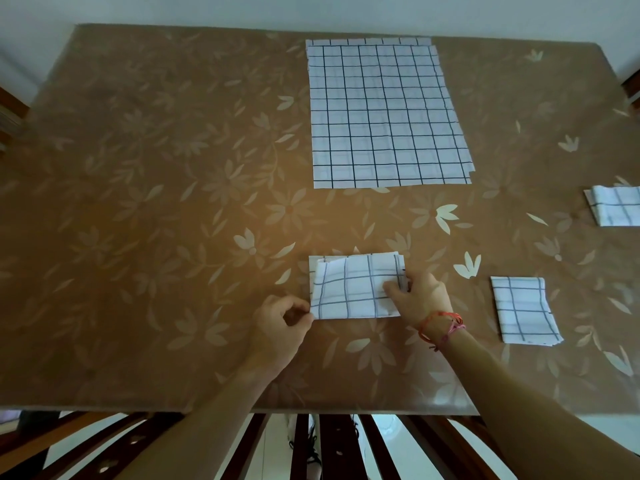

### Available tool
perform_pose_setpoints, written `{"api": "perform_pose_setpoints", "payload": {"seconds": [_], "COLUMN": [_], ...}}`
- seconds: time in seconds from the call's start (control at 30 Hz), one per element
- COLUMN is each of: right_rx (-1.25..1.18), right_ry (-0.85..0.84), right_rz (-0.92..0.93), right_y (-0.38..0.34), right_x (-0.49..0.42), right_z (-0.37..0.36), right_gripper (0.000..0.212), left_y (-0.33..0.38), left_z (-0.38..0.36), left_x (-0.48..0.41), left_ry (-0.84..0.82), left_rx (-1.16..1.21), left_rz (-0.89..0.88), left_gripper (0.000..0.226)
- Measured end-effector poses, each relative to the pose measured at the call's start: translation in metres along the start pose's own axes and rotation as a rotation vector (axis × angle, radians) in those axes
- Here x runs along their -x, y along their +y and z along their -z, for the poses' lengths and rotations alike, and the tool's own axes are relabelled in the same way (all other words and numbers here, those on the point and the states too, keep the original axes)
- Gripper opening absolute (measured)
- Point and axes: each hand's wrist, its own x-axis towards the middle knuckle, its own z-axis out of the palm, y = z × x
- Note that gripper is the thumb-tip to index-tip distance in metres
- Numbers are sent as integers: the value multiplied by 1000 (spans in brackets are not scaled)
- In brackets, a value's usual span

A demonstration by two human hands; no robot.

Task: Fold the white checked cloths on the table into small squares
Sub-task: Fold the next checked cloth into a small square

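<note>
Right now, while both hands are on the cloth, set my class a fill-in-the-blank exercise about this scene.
1. The left hand pinches the half-folded cloth at its near ____ corner.
2. The red bracelet sits on the ____ wrist.
3. To the right lie ____ finished pieces: a near folded square and a far folded square.
4. The unfolded cloths lie ____ from the person than the half-folded cloth.

Missing words: left; right; two; farther
</note>
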Motion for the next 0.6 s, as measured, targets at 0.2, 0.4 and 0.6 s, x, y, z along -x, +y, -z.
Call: {"api": "perform_pose_setpoints", "payload": {"seconds": [0.2, 0.4, 0.6], "right_rx": [-15, -19, -42], "right_ry": [39, 35, 43], "right_rz": [5, 7, 5], "right_y": [3, 7, 10], "right_x": [0, -3, -3], "right_z": [-4, -7, -5], "right_gripper": [17, 16, 13], "left_y": [6, 14, 14], "left_z": [0, -1, 0], "left_x": [-1, 0, -6], "left_ry": [-9, -111, -193], "left_rx": [104, 254, 83], "left_rz": [16, 115, 163], "left_gripper": [15, 26, 24]}}
